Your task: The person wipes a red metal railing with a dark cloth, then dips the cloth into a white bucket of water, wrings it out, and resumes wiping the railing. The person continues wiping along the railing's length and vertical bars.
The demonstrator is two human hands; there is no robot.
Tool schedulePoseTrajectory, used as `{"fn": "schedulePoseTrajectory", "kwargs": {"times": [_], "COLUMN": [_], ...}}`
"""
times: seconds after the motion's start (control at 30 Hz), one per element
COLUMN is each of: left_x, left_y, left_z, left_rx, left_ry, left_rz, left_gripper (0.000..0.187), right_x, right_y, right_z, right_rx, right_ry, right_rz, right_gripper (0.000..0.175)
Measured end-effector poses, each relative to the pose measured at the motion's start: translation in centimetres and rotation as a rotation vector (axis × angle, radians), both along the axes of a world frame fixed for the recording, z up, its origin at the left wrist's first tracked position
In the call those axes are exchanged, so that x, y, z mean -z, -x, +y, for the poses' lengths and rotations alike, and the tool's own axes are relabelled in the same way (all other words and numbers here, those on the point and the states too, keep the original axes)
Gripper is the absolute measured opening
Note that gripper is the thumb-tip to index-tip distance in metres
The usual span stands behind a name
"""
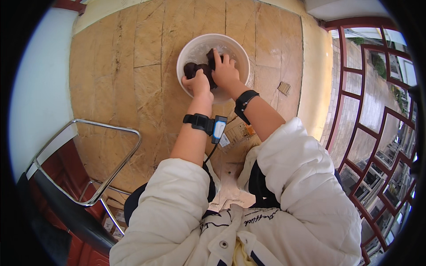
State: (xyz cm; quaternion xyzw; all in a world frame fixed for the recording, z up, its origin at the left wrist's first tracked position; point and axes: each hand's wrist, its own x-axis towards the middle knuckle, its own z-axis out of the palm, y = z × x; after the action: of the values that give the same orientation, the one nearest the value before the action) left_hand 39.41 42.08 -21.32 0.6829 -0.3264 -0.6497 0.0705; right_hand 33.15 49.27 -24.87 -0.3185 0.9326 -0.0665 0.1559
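A round white plastic basin (180, 63) stands on the tiled floor in front of me, with water and a dark wet cloth (205, 70) inside. My left hand (199, 83) grips the cloth's near left part, its thumb on top, close to the basin's near left wall. On the right, my right hand (225, 69) has hold of another part of the dark cloth, with the index finger stretched along it towards the far side. Both wrists wear black straps, and a small device with a cable sits on the left one. The lower parts of the cloth are hidden by the hands.
A small piece of corrugated cardboard (284, 88) lies right of the basin. Flattened cardboard with labels (236, 136) is on the floor between the basin and my legs. At the left stands a chrome-framed chair (133, 146). A dark red metal railing (361, 96) runs along the right.
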Motion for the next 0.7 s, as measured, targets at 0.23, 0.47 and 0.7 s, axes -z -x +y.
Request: {"fn": "schedulePoseTrajectory", "kwargs": {"times": [0.23, 0.47, 0.7], "left_x": [1.5, 3.8, 4.0], "left_y": [-0.1, -1.5, -0.3], "left_z": [-0.8, -3.8, -3.7], "left_rx": [-0.017, 0.119, -0.031], "left_ry": [-0.186, -0.367, -0.342], "left_rz": [0.094, 0.666, 0.617], "left_gripper": [0.077, 0.037, 0.031], "right_x": [-1.6, -9.1, -7.6], "right_y": [0.6, -1.5, -1.5], "right_z": [-0.3, -0.4, -3.9], "right_rx": [0.887, 0.218, 0.306], "right_ry": [0.545, 0.486, 0.441], "right_rz": [-1.171, -0.882, -0.503], "right_gripper": [0.039, 0.047, 0.039]}}
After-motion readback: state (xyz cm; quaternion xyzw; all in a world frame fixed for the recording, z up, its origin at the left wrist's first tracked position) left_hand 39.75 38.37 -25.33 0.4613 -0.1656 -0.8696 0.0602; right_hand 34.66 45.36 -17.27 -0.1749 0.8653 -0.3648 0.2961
